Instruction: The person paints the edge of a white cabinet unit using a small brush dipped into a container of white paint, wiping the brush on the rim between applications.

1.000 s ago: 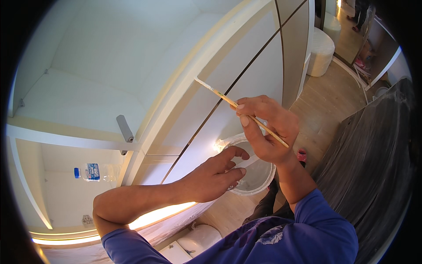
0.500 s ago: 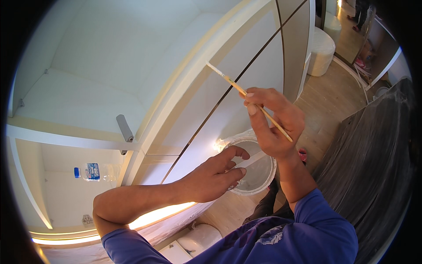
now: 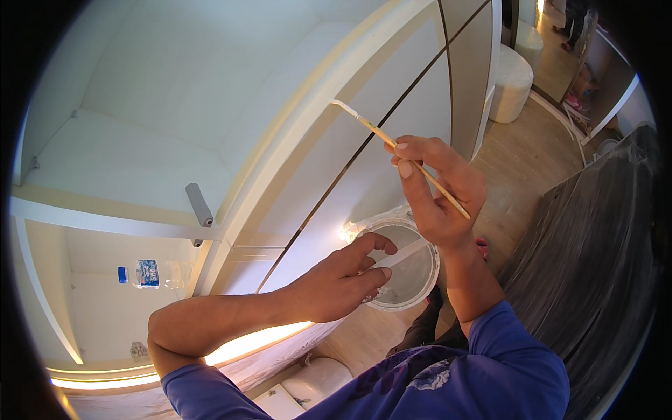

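My right hand (image 3: pixel 444 185) pinches a thin wooden paintbrush (image 3: pixel 378 133) between thumb and fingers. Its white-coated bristles bend against the edge of a pale cabinet frame (image 3: pixel 301 133). Between the frame and the dark groove lies a light cabinet panel (image 3: pixel 350 161). My left hand (image 3: pixel 343 276) hovers in front of a round white bucket (image 3: pixel 435 269), thumb and index finger curved and apart. Whitish smears show by its thumb; its other fingers are partly hidden. A pale strip crosses the bucket's opening.
A clear water bottle (image 3: pixel 148 274) with a blue cap lies on its side, in this view, inside the left compartment. Grey hinge arm (image 3: pixel 198 204) sits by the frame. Dark plastic sheeting (image 3: pixel 595 238) covers something at right. A wrapped white cylinder (image 3: pixel 512 84) stands farther off.
The paintbrush has shifted slightly to the right and its bristles now bend against the frame edge. My right fingers have moved a little with it. My left hand stays put.
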Tool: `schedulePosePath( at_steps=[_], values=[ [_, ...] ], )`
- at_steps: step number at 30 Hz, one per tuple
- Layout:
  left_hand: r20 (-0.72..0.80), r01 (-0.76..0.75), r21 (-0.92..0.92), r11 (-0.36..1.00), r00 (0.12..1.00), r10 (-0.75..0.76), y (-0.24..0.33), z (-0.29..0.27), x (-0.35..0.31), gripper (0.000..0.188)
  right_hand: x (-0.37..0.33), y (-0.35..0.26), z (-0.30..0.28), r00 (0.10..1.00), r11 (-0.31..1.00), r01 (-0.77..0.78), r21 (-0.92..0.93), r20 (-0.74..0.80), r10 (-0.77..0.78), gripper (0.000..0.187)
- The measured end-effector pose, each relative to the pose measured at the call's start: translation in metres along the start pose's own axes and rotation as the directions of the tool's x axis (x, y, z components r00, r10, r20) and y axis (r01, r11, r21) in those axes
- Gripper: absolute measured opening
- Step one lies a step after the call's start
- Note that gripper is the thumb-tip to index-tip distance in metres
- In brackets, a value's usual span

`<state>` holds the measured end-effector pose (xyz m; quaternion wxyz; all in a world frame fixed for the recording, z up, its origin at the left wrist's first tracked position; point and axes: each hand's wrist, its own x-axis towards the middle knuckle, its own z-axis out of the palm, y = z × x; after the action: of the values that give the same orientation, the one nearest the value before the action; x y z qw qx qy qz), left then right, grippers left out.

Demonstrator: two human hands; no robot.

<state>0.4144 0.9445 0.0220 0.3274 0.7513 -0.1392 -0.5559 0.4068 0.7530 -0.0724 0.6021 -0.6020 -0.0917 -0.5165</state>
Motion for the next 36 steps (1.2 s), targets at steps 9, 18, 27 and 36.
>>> schedulePosePath(
  at_steps=[9, 18, 27, 36],
  values=[
    [0.007, 0.009, 0.022, 1.0, 1.0, -0.009, 0.001, -0.001, -0.001, 0.043, -0.004, -0.005, 0.002, 0.999, 1.0, 0.021, -0.004, 0.035, -0.021, 0.023],
    [-0.01, -0.024, 0.013, 1.0, 1.0, 0.024, -0.007, -0.001, 0.002, 0.053, -0.009, -0.015, 0.016, 0.991, 0.995, 0.091, 0.047, 0.099, -0.095, 0.028],
    [0.001, -0.035, 0.02, 0.999, 0.999, 0.035, -0.013, 0.0, 0.006, 0.061, -0.012, -0.019, 0.017, 0.979, 0.992, 0.094, 0.079, 0.172, -0.107, 0.021],
    [0.014, -0.019, 0.016, 1.0, 1.0, 0.019, -0.007, 0.001, 0.005, 0.061, -0.015, -0.023, 0.017, 0.97, 0.989, 0.09, 0.118, 0.215, -0.114, 0.018]
  ],
)
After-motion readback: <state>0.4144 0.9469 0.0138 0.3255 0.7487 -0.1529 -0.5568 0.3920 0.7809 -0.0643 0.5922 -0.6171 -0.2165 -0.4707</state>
